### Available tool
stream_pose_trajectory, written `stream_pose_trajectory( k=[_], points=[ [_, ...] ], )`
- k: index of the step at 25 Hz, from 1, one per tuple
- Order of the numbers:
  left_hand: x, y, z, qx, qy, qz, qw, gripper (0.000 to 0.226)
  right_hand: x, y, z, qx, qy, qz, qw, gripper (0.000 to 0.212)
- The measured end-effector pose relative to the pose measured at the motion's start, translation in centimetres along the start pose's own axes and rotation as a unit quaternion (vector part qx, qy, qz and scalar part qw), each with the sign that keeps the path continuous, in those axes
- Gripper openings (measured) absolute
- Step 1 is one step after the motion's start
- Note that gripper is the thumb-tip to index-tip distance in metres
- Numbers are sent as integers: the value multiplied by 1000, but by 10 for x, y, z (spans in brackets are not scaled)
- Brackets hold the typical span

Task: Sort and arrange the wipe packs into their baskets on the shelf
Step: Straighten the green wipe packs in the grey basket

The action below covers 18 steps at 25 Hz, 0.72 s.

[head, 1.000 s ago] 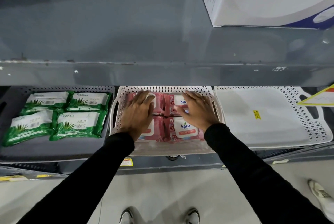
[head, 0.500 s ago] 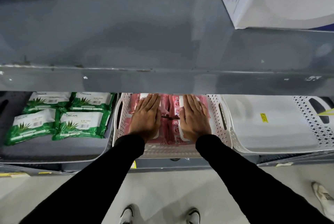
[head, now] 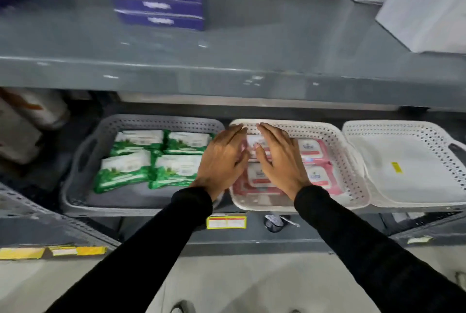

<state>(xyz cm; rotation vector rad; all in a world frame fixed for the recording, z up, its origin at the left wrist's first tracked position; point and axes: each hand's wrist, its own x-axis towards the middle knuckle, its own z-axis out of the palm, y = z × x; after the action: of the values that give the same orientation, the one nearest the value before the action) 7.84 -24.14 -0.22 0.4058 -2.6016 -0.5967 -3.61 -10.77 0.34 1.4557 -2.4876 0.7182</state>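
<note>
On the shelf, four glossy green wipe packs point(head: 151, 158) are held in the perforated grey basket point(head: 141, 123). The left hand point(head: 222, 161) and right hand point(head: 280, 163) are spread flat, fingers extended, gripping nothing, over pink wipe packs point(head: 315, 161) in the perforated white basket point(head: 348, 169); a smooth-bottomed white basket point(head: 408, 174) is empty.

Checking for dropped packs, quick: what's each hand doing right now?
Left hand: open, flat, holding nothing.
Right hand: open over the pink packs, holding nothing.
</note>
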Motion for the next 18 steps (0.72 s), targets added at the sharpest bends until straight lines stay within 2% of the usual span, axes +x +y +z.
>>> stream_pose_trajectory(
  k=[2,4,7,10,13,15,18],
  points=[
    [-24,-35,-39,1,-1,-10,1000,46,11,-48,7,4,0,-31,999,44],
    [-47,-74,-73,14,-12,-45,999,46,21,-89,21,13,-46,-40,998,46],
    [-77,-135,-106,21,-69,-123,990,56,30,-127,50,11,-108,-45,993,53],
    [-99,-182,-125,-5,-111,-190,975,68,35,-143,77,-13,-179,-34,983,63],
    [-111,-206,-131,-16,-148,-221,964,86,34,-149,98,-70,-245,-29,967,79],
    [-113,-214,-129,25,-175,-219,960,92,32,-150,107,-100,-263,-33,959,85],
    [-110,-217,-126,48,-171,-203,963,90,33,-150,114,-128,-263,-34,956,85]
  ],
)
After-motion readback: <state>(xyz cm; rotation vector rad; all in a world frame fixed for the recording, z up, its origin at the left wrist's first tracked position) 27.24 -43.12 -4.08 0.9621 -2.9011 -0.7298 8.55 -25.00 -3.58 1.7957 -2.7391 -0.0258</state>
